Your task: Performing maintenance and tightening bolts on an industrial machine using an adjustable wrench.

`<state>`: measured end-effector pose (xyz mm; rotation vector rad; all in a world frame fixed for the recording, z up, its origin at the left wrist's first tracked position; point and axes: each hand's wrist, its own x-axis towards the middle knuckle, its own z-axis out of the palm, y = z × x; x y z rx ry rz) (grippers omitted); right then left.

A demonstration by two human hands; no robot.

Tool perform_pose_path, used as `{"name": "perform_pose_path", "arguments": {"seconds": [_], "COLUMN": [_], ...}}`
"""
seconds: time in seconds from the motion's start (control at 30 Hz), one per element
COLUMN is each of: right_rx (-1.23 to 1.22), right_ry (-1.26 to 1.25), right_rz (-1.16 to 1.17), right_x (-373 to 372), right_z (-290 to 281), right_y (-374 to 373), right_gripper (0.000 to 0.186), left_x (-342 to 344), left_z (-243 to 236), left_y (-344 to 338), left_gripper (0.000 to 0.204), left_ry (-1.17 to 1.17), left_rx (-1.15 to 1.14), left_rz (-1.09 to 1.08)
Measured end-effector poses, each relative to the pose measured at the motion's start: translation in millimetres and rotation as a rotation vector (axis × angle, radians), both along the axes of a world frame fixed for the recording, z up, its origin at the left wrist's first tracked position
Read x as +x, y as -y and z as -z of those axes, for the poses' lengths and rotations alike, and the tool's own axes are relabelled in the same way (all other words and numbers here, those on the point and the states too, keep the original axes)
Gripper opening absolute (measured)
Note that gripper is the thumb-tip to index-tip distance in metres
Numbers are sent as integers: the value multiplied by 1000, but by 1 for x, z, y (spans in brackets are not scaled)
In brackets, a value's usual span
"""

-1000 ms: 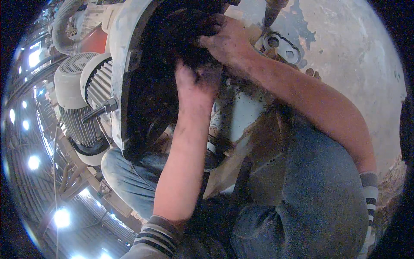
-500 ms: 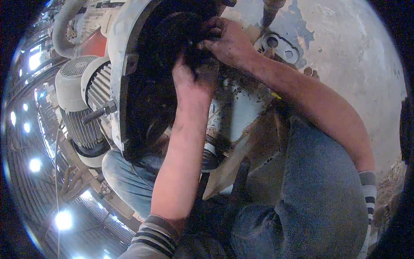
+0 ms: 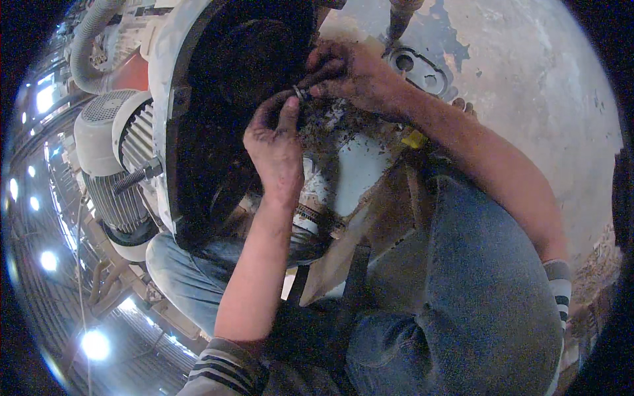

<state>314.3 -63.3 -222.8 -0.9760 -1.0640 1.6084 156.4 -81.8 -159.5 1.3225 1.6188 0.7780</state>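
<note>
My left hand (image 3: 274,142) and my right hand (image 3: 353,76) meet at the rim of a dark round opening (image 3: 244,86) in a white machine housing (image 3: 158,79). Between their fingertips they pinch a small metal ring (image 3: 298,92). Both hands are grimy. Dark grit and debris (image 3: 330,125) lie on the white surface just under the hands. My knees in blue jeans (image 3: 475,277) are drawn up below.
A ribbed grey electric motor (image 3: 105,158) with a bolt (image 3: 135,178) stands left of the housing. A grey corrugated hose (image 3: 92,33) curves at the top left. A metal flange plate (image 3: 416,66) lies on the stained concrete floor (image 3: 528,99) at the top right.
Both hands have drawn back out of the dark opening toward its rim, and the small ring now shows between the fingertips.
</note>
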Motion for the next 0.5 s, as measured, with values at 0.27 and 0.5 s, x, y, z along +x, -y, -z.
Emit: {"name": "perform_pose_path", "arguments": {"seconds": [0.27,0.5], "right_rx": [40,46], "right_ry": [63,196], "right_rz": [72,-125], "right_x": [2,-4], "right_z": [-17,5], "right_y": [-2,17], "right_gripper": [41,42], "left_x": [-7,-11], "left_z": [-8,1], "left_y": [-7,8], "left_gripper": [18,12], "left_ry": [223,215], "left_rx": [-199,-449], "left_rz": [-113,27]}}
